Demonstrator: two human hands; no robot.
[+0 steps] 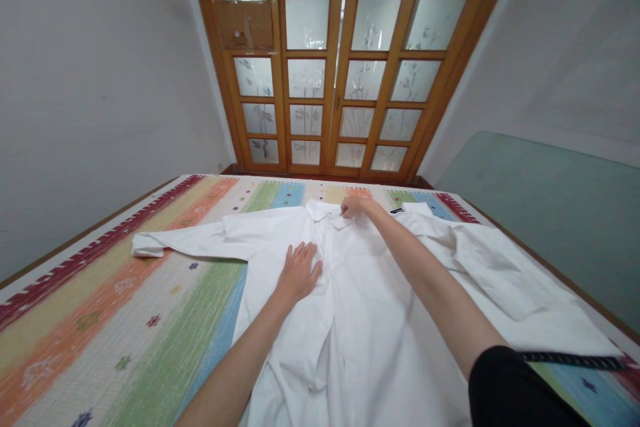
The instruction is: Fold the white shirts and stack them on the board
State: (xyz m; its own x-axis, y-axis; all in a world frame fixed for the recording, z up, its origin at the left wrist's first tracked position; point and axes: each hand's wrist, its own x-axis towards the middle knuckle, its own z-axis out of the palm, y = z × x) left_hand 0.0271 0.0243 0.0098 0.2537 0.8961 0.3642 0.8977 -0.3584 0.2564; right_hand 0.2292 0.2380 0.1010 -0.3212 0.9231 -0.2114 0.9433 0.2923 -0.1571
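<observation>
A white long-sleeved shirt (360, 307) lies spread out in front of me, its collar pointing away and one sleeve stretched to the left. My left hand (300, 271) rests flat on the left chest of the shirt, fingers apart. At the collar (325, 210), my right hand (356, 205) is closed, its fingertips pinching the collar's right side. Loose folds run down the shirt's front below my left hand. My right forearm crosses over the right shoulder and hides part of it.
A striped, patterned cloth (165, 320) covers the surface underneath. Another white garment (500, 273) lies folded on the right, with a dark patterned strip (575, 361) by its lower edge. A pale green panel (545, 207) stands at the right; wooden glazed doors (330, 80) are at the back.
</observation>
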